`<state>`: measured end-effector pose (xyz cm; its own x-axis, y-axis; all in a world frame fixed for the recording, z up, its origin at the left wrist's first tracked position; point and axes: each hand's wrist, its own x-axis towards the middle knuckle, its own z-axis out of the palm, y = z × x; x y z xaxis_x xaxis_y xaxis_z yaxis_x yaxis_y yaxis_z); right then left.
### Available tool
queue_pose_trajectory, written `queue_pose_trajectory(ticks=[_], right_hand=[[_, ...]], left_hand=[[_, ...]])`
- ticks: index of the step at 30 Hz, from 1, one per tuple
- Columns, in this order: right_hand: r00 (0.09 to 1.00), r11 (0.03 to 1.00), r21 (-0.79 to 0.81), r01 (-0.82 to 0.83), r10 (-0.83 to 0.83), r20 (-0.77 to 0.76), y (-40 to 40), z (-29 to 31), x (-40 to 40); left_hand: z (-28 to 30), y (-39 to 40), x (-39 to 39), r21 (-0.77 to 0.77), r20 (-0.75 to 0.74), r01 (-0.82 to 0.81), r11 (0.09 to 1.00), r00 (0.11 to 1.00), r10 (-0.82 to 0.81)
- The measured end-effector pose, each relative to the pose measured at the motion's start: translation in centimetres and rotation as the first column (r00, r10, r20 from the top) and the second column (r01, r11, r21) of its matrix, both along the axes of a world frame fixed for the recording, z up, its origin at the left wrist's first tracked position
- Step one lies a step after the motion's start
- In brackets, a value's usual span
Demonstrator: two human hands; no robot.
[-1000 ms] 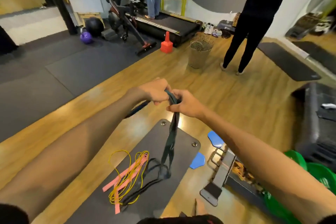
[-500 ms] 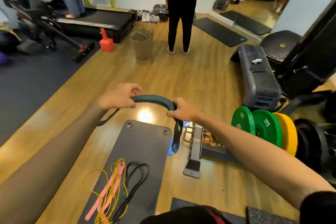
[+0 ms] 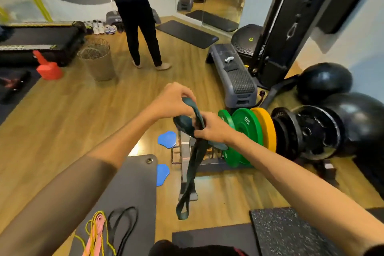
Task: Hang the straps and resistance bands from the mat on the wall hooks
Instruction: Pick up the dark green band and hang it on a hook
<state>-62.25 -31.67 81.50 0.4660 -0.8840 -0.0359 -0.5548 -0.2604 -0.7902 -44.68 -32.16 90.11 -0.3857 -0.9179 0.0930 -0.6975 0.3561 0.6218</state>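
A dark green strap (image 3: 190,181) hangs in the air between both hands, its looped tail dangling toward the floor. My left hand (image 3: 173,100) pinches the strap's upper fold from above. My right hand (image 3: 212,129) grips the bunched strap just below and to the right. On the grey mat (image 3: 133,185) at lower left lie a black band (image 3: 122,224), a pink band (image 3: 96,233) and a yellow band (image 3: 91,222), partly cut off by the frame's bottom edge. No wall hooks are in view.
Green and yellow weight plates (image 3: 245,131) and black plates stand right of my hands, with black balls (image 3: 324,81) behind. A grey step bench (image 3: 234,77), a wire basket (image 3: 97,62), a red cone (image 3: 48,67) and a standing person (image 3: 137,16) are ahead. Blue sliders (image 3: 166,139) lie by the mat.
The view has swung right toward the weight plates. My hands have come together, folding the green strap into a bunch, where half a second ago it was stretched between them.
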Motion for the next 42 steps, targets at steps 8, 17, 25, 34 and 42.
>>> queue_pose_trajectory(ticks=[8, 17, 25, 34, 42], right_hand=[[0.973, 0.978, 0.003, 0.21, -0.209, -0.097, 0.3, -3.1, -10.9], [0.952, 0.93, 0.205, 0.304, -0.307, -0.017, -2.0, -2.5, -16.1], [0.898, 0.877, 0.208, 0.432, -0.398, -0.186, -4.1, -0.7, -22.5], [0.774, 0.786, 0.206, 0.583, -0.614, 0.155, -2.3, -1.1, -27.8], [0.656, 0.783, 0.369, 0.501, -0.622, 0.427, -1.8, 0.2, -35.9]], left_hand=[[0.6, -3.5, -7.5, 0.07, 0.153, 0.167, 0.983, 0.972, -0.176], [0.2, -10.8, -14.0, 0.203, 0.065, 0.36, 0.911, 0.923, -0.379], [2.2, -15.5, -21.8, 0.104, -0.056, 0.436, 0.894, 0.9, -0.432], [2.0, -16.0, -32.1, 0.178, -0.146, 0.608, 0.774, 0.794, -0.59], [3.5, -16.8, -42.9, 0.134, -0.17, 0.695, 0.707, 0.719, -0.674]])
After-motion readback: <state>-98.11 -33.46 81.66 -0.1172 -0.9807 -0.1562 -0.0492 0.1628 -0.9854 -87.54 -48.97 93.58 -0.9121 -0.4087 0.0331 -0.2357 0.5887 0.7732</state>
